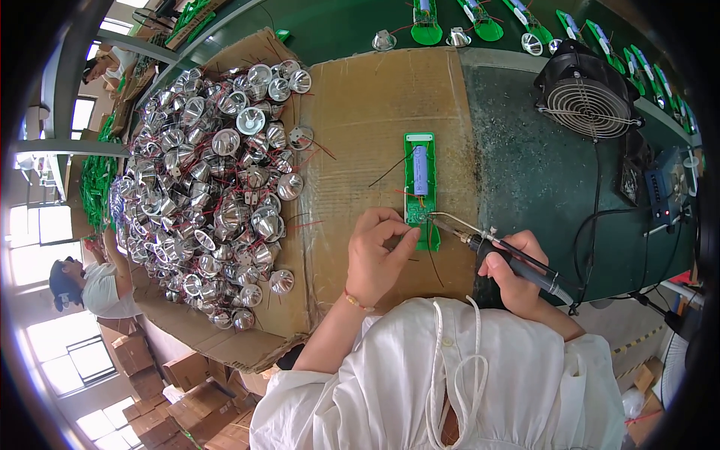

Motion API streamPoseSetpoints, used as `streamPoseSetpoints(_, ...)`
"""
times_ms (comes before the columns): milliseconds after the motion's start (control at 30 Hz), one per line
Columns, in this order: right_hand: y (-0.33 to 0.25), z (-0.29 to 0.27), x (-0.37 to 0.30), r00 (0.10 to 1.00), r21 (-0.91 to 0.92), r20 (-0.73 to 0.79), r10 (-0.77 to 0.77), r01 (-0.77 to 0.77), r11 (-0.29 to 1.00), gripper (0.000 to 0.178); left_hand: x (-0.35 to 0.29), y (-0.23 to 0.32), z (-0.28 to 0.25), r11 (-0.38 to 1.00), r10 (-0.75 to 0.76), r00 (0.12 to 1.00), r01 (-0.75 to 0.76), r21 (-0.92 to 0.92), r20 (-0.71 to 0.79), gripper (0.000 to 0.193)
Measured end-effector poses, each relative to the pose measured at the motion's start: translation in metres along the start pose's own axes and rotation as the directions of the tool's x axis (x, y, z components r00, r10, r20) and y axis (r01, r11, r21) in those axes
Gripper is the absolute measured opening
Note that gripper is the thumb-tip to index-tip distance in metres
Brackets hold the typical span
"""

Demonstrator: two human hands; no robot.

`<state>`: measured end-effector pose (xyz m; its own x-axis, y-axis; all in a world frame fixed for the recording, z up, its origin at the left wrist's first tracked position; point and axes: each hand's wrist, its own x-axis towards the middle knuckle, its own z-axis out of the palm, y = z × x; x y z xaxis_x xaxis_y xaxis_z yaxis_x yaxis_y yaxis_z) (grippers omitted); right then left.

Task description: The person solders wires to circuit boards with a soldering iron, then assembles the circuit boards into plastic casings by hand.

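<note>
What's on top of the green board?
A blue battery lies on the green board, with thin wires. The left hand and soldering iron tip cover its lower end.

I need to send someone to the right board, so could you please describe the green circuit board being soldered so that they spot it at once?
Start at the big sheet of brown cardboard covering the bench, right of the heap of silver reflector cups. Near its right edge lies a narrow green circuit board, between the left hand and the soldering iron. Unlike the boards along the far bench edge, it lies alone and carries a blue cylindrical battery.
</note>
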<state>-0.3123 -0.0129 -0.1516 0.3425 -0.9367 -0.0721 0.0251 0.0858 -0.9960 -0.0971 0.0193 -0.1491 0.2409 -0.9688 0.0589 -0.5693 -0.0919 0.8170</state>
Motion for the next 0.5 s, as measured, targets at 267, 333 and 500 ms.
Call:
streamPoseSetpoints(267,0.0060,-0.0024,0.0016,0.999,-0.025,0.045,0.002,-0.001,1.000,0.018,0.0022,-0.0004,0.0012,0.998,-0.062,0.998,0.062,0.000,0.006,0.007)
streamPoseSetpoints(333,0.0057,-0.0016,0.0016,0.998,-0.036,0.055,0.008,-0.006,0.999,0.018,0.0021,0.0001,0.0007,0.997,-0.078,0.997,0.078,-0.004,0.012,0.008)
streamPoseSetpoints(500,0.0003,0.0036,0.0026,0.999,0.027,-0.025,-0.043,0.044,0.999,0.017,0.0030,0.0008,0.0001,0.995,-0.104,0.995,0.104,-0.012,0.014,0.008)
